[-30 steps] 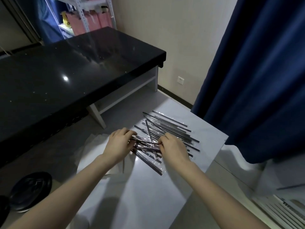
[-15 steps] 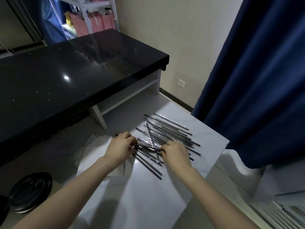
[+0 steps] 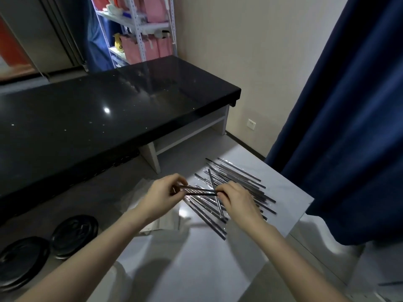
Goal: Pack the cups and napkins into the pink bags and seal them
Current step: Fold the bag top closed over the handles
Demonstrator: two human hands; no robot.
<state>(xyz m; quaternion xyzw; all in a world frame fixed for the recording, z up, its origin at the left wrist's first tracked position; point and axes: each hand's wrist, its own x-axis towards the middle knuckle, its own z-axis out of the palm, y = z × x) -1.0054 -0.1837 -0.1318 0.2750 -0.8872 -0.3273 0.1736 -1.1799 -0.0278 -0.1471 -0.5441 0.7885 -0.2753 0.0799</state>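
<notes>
A heap of several dark wrapped straws [image 3: 237, 184] lies on a white board [image 3: 207, 258] on the floor. My left hand [image 3: 162, 196] and my right hand [image 3: 236, 201] hold a small bunch of straws [image 3: 198, 191] between them, one hand at each end, lifted a little above the heap. Pink bags [image 3: 139, 50] stand far off on a metal shelf [image 3: 135, 29]. White napkin-like sheets [image 3: 165, 223] lie under my left wrist. No cups are in view.
A long black glossy bench [image 3: 98, 118] runs across the left and back. Two stacks of black lids [image 3: 74, 235] sit on the floor at lower left. A dark blue curtain [image 3: 349, 127] hangs at right. A beige wall with a socket [image 3: 251, 124] stands behind.
Both hands have closed on a few straws and raised them off the heap. The camera has tilted up, showing the shelf with pink bags.
</notes>
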